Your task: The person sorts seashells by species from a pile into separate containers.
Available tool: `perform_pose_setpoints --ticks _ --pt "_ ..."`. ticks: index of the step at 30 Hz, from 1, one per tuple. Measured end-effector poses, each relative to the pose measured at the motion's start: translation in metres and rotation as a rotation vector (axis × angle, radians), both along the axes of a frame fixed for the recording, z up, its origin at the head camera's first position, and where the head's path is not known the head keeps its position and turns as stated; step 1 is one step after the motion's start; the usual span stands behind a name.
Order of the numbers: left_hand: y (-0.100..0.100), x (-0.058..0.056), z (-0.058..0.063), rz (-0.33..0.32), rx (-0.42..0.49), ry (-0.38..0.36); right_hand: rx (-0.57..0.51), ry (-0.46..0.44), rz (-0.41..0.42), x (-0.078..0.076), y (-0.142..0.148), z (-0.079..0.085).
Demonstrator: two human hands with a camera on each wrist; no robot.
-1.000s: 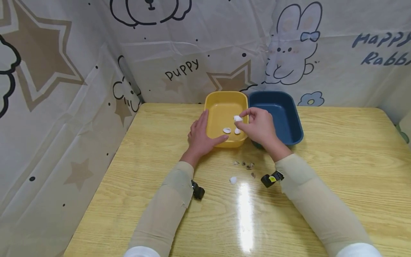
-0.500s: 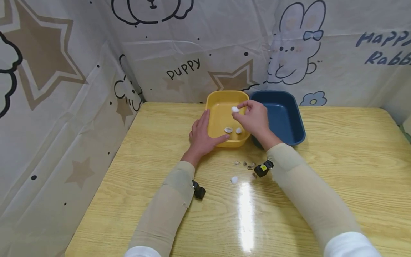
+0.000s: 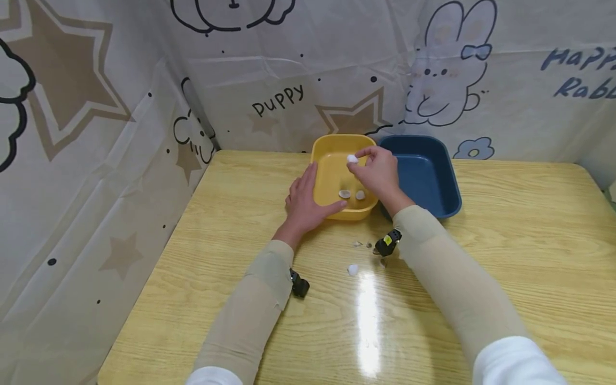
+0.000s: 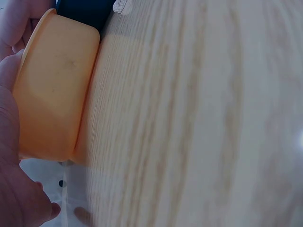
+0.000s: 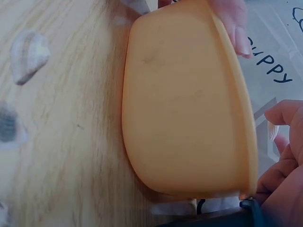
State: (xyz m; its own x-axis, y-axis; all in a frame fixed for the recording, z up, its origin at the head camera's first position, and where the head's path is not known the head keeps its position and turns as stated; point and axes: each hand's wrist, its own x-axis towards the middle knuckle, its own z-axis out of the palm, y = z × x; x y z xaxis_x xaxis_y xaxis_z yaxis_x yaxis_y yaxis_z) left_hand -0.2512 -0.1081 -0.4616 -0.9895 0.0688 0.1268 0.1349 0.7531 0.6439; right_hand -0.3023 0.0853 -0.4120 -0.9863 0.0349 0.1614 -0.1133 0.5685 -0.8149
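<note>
My right hand [image 3: 381, 172] pinches a white seashell [image 3: 352, 159] between thumb and forefinger, above the yellow plastic bin [image 3: 350, 214]. In the right wrist view the ridged edge of that shell [image 5: 272, 131] shows between the fingertips. Inside the bin, near its front, lie an oval shell [image 3: 344, 194] and a smaller pale shell [image 3: 360, 195]. My left hand [image 3: 304, 206] rests against the bin's left front corner, fingers straight along the side and thumb stretched over the front rim. The left wrist view shows the thumb [image 4: 8, 71] at the rim.
A dark blue bin [image 3: 449, 200] stands right beside the yellow one. On the wooden table [image 3: 231, 214] in front lie a white shell [image 3: 353, 270] and several small brownish shells [image 3: 357, 244], some partly hidden by the right wrist camera [image 3: 386, 244]. A printed cloth [image 3: 269, 69] hangs behind.
My right hand has moved back and slightly left with the seashell, from near the bin's right rim to farther over its inside. The left hand keeps its place on the bin.
</note>
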Motion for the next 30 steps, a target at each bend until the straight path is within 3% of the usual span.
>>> perform_pose_setpoints --ticks 18,30 --pt "-0.0010 0.0014 0.0022 -0.009 0.003 0.009 0.007 -0.098 -0.020 -0.0052 -0.0043 -0.0035" --pt "0.0000 0.0024 0.0036 -0.001 -0.007 -0.003 -0.037 -0.036 -0.030 -0.0041 -0.0002 -0.0025"
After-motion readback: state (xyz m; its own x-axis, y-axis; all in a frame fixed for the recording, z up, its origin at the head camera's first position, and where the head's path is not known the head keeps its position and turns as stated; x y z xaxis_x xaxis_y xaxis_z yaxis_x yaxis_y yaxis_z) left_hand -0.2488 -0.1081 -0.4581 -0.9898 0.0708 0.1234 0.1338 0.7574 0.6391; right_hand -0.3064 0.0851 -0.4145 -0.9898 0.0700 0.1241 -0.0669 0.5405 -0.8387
